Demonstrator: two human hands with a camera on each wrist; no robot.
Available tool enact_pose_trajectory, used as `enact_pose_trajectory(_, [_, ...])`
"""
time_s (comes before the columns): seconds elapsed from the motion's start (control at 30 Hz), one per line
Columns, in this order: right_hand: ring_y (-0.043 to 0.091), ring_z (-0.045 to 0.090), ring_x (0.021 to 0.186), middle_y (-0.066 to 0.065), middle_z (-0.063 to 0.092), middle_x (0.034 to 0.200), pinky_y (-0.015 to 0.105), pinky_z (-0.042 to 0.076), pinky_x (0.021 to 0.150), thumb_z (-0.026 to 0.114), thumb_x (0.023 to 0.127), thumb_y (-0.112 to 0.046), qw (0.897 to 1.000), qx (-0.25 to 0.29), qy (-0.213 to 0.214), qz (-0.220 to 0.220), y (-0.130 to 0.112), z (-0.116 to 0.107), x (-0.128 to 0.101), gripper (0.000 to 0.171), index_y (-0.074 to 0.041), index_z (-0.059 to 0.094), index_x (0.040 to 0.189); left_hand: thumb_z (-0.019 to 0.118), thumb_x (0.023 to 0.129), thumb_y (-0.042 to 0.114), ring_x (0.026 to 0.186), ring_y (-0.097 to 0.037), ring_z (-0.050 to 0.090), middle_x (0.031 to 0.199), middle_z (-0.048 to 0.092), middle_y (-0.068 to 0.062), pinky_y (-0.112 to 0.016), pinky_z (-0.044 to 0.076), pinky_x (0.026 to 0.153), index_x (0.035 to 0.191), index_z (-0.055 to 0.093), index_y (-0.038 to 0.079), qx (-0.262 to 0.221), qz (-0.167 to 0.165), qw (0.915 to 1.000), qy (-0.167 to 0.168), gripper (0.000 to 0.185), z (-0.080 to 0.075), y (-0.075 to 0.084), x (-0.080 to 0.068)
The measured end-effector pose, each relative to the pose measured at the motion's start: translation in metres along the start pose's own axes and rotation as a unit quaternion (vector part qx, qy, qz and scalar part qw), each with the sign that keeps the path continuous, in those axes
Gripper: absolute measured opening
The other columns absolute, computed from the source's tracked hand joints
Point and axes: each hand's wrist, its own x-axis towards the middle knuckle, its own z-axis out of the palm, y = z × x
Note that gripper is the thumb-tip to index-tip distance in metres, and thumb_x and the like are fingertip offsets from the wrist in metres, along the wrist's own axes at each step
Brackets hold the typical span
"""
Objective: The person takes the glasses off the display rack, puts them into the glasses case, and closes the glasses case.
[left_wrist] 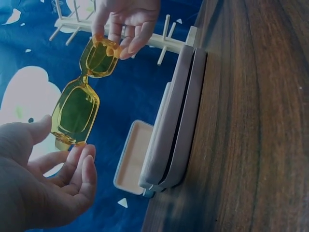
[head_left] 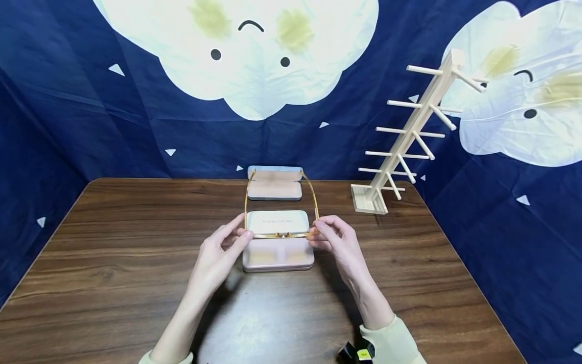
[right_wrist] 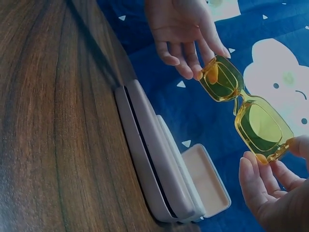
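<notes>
Both hands hold a pair of yellow-framed sunglasses (head_left: 263,235) above the table, temples unfolded and pointing away from the person. My left hand (head_left: 218,258) pinches the left front corner between thumb and fingertips. At the opposite corner, my right hand (head_left: 341,247) grips in the same way. Green-tinted lenses show in the left wrist view of the sunglasses (left_wrist: 77,110). Below them lies a pale pink glasses case (head_left: 278,255), its dark seam visible in the wrist views. Behind it is a white case (head_left: 278,220) with small lettering on top.
An opened case (head_left: 275,190) with pink lining and a bluish rim lies near the back edge of the wooden table (head_left: 136,242). A wooden peg rack (head_left: 404,141) stands at the back right. Dark blue cloth (head_left: 136,131) with white clouds hangs behind.
</notes>
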Motion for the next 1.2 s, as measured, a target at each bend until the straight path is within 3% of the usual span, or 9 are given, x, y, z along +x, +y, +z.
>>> enact_pose_trajectory(0.2, [0.017, 0.075, 0.078, 0.014, 0.073, 0.094, 0.04, 0.065, 0.081, 0.059, 0.103, -0.01, 1.0, 0.002, 0.006, -0.002, 0.0009, -0.0001, -0.0005, 0.03, 0.016, 0.055, 0.118, 0.068, 0.101, 0.031, 0.1, -0.016, 0.071, 0.11, 0.073, -0.005, -0.02, 0.053, 0.087, 0.149, 0.056, 0.022, 0.011, 0.019, 0.9997, 0.002, 0.051, 0.0022, -0.0008, -0.0022])
enact_pose_trajectory(0.3, [0.017, 0.075, 0.077, 0.017, 0.072, 0.096, 0.038, 0.065, 0.079, 0.058, 0.104, -0.01, 1.0, 0.007, 0.008, -0.004, 0.0002, -0.0001, -0.0013, 0.03, 0.016, 0.055, 0.118, 0.068, 0.1, 0.027, 0.096, -0.012, 0.069, 0.107, 0.072, -0.006, -0.019, 0.054, 0.086, 0.147, 0.058, 0.021, 0.006, 0.032, 0.9995, 0.001, 0.048, 0.0032, -0.0012, -0.0014])
enact_pose_trajectory(0.67, [0.016, 0.074, 0.077, 0.013, 0.071, 0.096, 0.035, 0.065, 0.077, 0.056, 0.104, -0.009, 1.0, 0.012, 0.009, -0.01, -0.0037, 0.0, -0.0018, 0.028, 0.012, 0.056, 0.121, 0.068, 0.1, 0.021, 0.09, -0.006, 0.064, 0.104, 0.071, -0.008, -0.018, 0.055, 0.084, 0.143, 0.062, 0.019, -0.004, 0.049, 0.9988, -0.003, 0.044, 0.0043, 0.0003, 0.0])
enact_pose_trajectory(0.97, [0.015, 0.073, 0.077, 0.004, 0.068, 0.099, 0.046, 0.064, 0.085, 0.058, 0.104, -0.012, 1.0, -0.002, 0.009, -0.008, -0.0071, 0.0, -0.0026, 0.036, 0.01, 0.056, 0.132, 0.067, 0.101, 0.023, 0.088, -0.002, 0.061, 0.106, 0.071, -0.008, -0.021, 0.054, 0.083, 0.14, 0.065, 0.017, -0.008, 0.059, 0.9982, -0.007, 0.039, 0.0037, 0.0018, -0.0012])
enact_pose_trajectory(1.2, [0.015, 0.073, 0.077, 0.004, 0.068, 0.102, 0.037, 0.065, 0.08, 0.059, 0.104, -0.012, 1.0, -0.005, 0.012, -0.011, -0.0062, -0.0003, -0.0014, 0.032, 0.004, 0.061, 0.131, 0.067, 0.101, 0.025, 0.089, -0.001, 0.061, 0.108, 0.07, -0.005, -0.019, 0.052, 0.082, 0.137, 0.068, 0.023, -0.016, 0.056, 0.9981, -0.018, 0.036, 0.005, -0.0013, -0.0012])
